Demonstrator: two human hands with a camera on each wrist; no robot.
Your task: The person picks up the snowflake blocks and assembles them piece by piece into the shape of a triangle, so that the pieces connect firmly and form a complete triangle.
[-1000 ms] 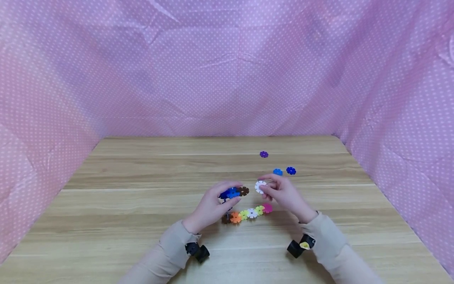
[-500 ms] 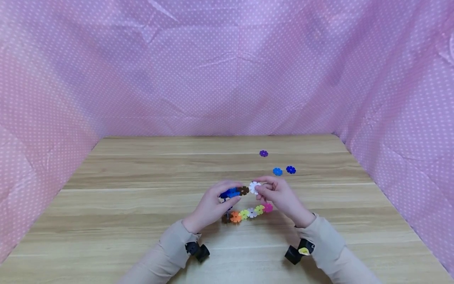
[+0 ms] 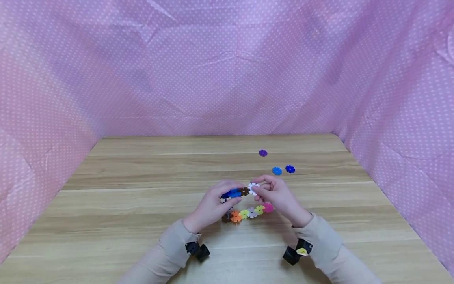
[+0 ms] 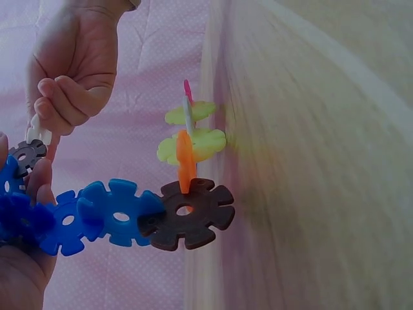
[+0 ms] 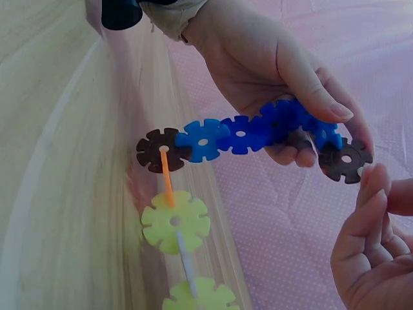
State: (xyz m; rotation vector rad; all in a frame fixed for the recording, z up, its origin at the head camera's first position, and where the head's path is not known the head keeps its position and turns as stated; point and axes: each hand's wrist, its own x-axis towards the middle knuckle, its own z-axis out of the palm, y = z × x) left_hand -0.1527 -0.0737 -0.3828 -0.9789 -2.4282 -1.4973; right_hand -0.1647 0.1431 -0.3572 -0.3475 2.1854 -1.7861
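Note:
My left hand [image 3: 214,207] grips the blue part of a chain of slotted flower-shaped discs, thumb and fingers curled round it. From there the chain drops through light blue [image 4: 119,213] to a brown disc [image 4: 187,216], then runs rightward through an orange disc [image 3: 235,217], yellow and white ones, to a pink disc [image 3: 268,207]. At the chain's upper end another brown disc [image 5: 345,160] sticks out past my left fingers. My right hand [image 3: 280,197] pinches a white disc [image 3: 253,188], its edge right at that upper brown disc. My right fingers partly cover the white disc.
Three loose discs lie on the wooden table [image 3: 142,177] beyond my right hand: a purple one [image 3: 263,153], a light blue one [image 3: 277,170] and a dark blue one [image 3: 290,169]. Pink dotted cloth [image 3: 227,79] hangs at the back and both sides.
My right hand has moved left with the white disc, closing the gap to the upper brown disc. My left hand has stayed nearly still with the chain.

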